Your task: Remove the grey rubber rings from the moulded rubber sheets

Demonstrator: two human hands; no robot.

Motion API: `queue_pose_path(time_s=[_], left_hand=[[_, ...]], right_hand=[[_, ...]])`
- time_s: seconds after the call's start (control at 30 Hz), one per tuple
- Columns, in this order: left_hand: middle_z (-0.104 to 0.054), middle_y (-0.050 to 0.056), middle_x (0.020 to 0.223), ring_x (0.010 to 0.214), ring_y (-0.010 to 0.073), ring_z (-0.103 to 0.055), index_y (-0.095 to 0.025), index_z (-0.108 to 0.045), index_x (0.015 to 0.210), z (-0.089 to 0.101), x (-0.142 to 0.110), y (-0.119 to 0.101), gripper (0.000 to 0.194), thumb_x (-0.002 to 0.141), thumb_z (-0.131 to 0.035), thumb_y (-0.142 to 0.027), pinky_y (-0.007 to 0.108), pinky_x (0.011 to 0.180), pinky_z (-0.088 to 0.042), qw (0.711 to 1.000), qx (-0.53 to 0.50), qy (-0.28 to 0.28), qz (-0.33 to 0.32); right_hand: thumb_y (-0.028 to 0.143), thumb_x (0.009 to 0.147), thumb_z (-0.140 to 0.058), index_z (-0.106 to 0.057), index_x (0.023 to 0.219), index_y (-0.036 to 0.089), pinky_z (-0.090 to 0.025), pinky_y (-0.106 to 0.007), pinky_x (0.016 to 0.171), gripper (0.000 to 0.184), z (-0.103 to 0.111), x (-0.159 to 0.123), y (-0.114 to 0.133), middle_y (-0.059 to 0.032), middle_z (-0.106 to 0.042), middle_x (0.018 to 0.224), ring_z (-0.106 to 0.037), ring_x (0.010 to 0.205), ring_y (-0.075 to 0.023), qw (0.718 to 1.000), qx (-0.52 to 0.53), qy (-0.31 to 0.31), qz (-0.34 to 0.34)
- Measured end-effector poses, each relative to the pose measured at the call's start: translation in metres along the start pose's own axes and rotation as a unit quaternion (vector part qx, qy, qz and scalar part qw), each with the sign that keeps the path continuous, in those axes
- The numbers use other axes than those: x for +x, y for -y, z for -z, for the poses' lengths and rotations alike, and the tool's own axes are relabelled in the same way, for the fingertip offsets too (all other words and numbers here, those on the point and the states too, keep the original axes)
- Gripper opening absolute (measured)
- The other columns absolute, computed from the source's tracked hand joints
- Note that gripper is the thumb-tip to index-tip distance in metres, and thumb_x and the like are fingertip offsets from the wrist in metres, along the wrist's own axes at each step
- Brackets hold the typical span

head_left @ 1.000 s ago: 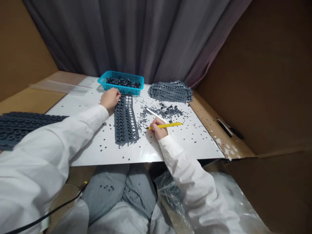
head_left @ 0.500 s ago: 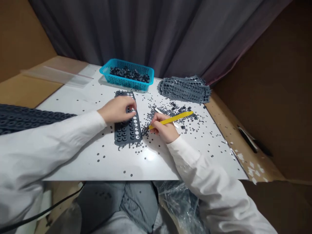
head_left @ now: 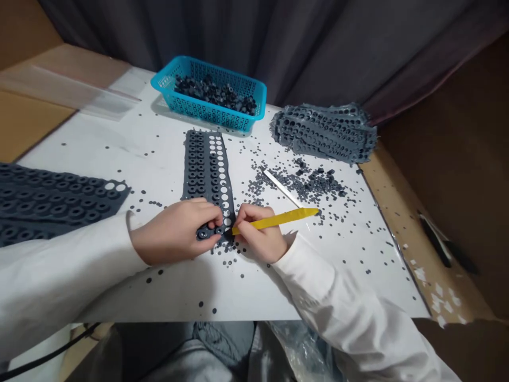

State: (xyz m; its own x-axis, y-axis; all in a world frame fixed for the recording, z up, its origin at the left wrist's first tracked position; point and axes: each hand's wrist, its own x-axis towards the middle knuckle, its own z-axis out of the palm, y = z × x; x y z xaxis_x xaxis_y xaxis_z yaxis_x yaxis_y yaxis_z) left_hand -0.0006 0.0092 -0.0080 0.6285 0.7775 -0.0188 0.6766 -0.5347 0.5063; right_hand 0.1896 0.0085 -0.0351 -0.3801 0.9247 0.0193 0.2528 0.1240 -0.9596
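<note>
A dark grey rubber sheet (head_left: 202, 167) with rows of moulded rings lies lengthwise before me on the white table. White round holes run down its right side. My left hand (head_left: 181, 231) is curled over the sheet's near end, thumb and forefinger closed about a ring there. In my right hand (head_left: 260, 233) is a slim yellow tool (head_left: 284, 217), pinched near its left end. That end meets the sheet's near right corner; its working tip is hidden by the fingers. Small dark discs (head_left: 229, 262) lie scattered around this corner.
Behind the sheet stands a blue basket (head_left: 210, 113) of small dark rubber parts. Stacked punched sheets (head_left: 324, 132) lie back right, near a white strip (head_left: 282, 188) among loose bits. Another ringed sheet (head_left: 63, 201) is at left. A dark pen-like object (head_left: 435, 239) lies far right.
My left hand has come down from the sheet's upper part to its near end. My right hand has moved left with the yellow tool, up to the sheet's edge. The camera view has shifted.
</note>
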Motion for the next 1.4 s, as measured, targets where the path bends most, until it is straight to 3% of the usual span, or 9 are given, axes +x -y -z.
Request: queue_pose_path(time_s=[0.3, 0.5, 0.6, 0.67, 0.77, 0.87, 1.3, 1.4], left_hand=[[-0.058, 0.003, 0.079, 0.077, 0.0192, -0.053, -0.019, -0.06, 0.088, -0.004, -0.003, 0.0, 0.014, 0.084, -0.049, -0.026, 0.031, 0.07, -0.041, 0.987, 0.126, -0.016, -0.095], [-0.055, 0.005, 0.07, 0.065, 0.0182, -0.048, -0.015, -0.059, 0.074, -0.005, -0.006, -0.008, 0.018, 0.084, -0.045, -0.009, 0.029, 0.057, -0.039, 0.955, 0.234, -0.028, -0.182], [-0.057, 0.005, 0.067, 0.064, 0.0176, -0.049, -0.015, -0.06, 0.074, -0.006, -0.006, -0.004, 0.022, 0.084, -0.043, -0.006, 0.028, 0.057, -0.04, 0.947, 0.232, -0.045, -0.218], [-0.061, 0.005, 0.071, 0.069, 0.0172, -0.053, -0.016, -0.062, 0.078, -0.007, -0.005, 0.001, 0.02, 0.086, -0.044, -0.012, 0.028, 0.062, -0.042, 0.963, 0.172, -0.051, -0.2], [-0.065, 0.004, 0.081, 0.077, 0.0152, -0.058, -0.018, -0.064, 0.085, -0.007, -0.003, 0.009, 0.019, 0.088, -0.046, -0.023, 0.025, 0.07, -0.045, 0.992, 0.033, -0.058, -0.105], [-0.067, 0.003, 0.081, 0.076, 0.0141, -0.059, -0.018, -0.065, 0.083, -0.007, -0.001, 0.01, 0.021, 0.087, -0.047, -0.026, 0.024, 0.068, -0.045, 0.997, -0.042, -0.058, -0.042], [-0.067, 0.003, 0.079, 0.075, 0.015, -0.06, -0.017, -0.064, 0.081, -0.012, -0.004, 0.008, 0.021, 0.086, -0.048, -0.028, 0.025, 0.069, -0.045, 0.996, -0.037, -0.083, -0.009], [-0.067, 0.003, 0.08, 0.076, 0.0153, -0.06, -0.017, -0.064, 0.082, -0.01, -0.003, 0.01, 0.021, 0.087, -0.047, -0.028, 0.025, 0.07, -0.045, 0.997, -0.031, -0.065, -0.02]], right_hand=[[0.013, 0.074, -0.043, -0.036, 0.053, 0.018, -0.027, -0.022, 0.049, 0.023, -0.004, -0.001, 0.011, 0.0049, -0.037, 0.047, -0.035, 0.046, -0.0085, 0.991, -0.121, 0.005, 0.057], [0.014, 0.073, -0.042, -0.035, 0.052, 0.019, -0.027, -0.023, 0.05, 0.023, -0.006, 0.0, 0.013, 0.0041, -0.04, 0.045, -0.035, 0.047, -0.0097, 0.989, -0.144, -0.004, 0.038], [0.015, 0.073, -0.042, -0.035, 0.052, 0.019, -0.028, -0.023, 0.051, 0.023, -0.006, -0.001, 0.013, 0.004, -0.041, 0.045, -0.035, 0.047, -0.0099, 0.989, -0.141, -0.009, 0.035], [0.014, 0.073, -0.042, -0.036, 0.051, 0.019, -0.029, -0.023, 0.051, 0.023, -0.006, 0.0, 0.014, 0.0039, -0.041, 0.044, -0.036, 0.047, -0.0099, 0.99, -0.137, -0.01, 0.033], [0.014, 0.073, -0.041, -0.036, 0.051, 0.019, -0.029, -0.023, 0.051, 0.024, -0.006, 0.001, 0.015, 0.0038, -0.042, 0.044, -0.036, 0.047, -0.0102, 0.991, -0.131, -0.009, 0.026], [0.014, 0.073, -0.041, -0.036, 0.051, 0.02, -0.029, -0.023, 0.05, 0.023, -0.006, 0.002, 0.016, 0.0037, -0.042, 0.044, -0.036, 0.046, -0.0103, 0.991, -0.129, -0.007, 0.024], [0.016, 0.072, -0.041, -0.033, 0.053, 0.019, -0.028, -0.023, 0.049, 0.022, -0.006, 0.002, 0.016, 0.0043, -0.037, 0.045, -0.035, 0.047, -0.0098, 0.991, -0.128, -0.006, 0.028], [0.015, 0.073, -0.043, -0.035, 0.053, 0.019, -0.029, -0.022, 0.049, 0.022, -0.006, 0.001, 0.014, 0.0045, -0.039, 0.045, -0.036, 0.047, -0.0094, 0.993, -0.114, -0.004, 0.023]])
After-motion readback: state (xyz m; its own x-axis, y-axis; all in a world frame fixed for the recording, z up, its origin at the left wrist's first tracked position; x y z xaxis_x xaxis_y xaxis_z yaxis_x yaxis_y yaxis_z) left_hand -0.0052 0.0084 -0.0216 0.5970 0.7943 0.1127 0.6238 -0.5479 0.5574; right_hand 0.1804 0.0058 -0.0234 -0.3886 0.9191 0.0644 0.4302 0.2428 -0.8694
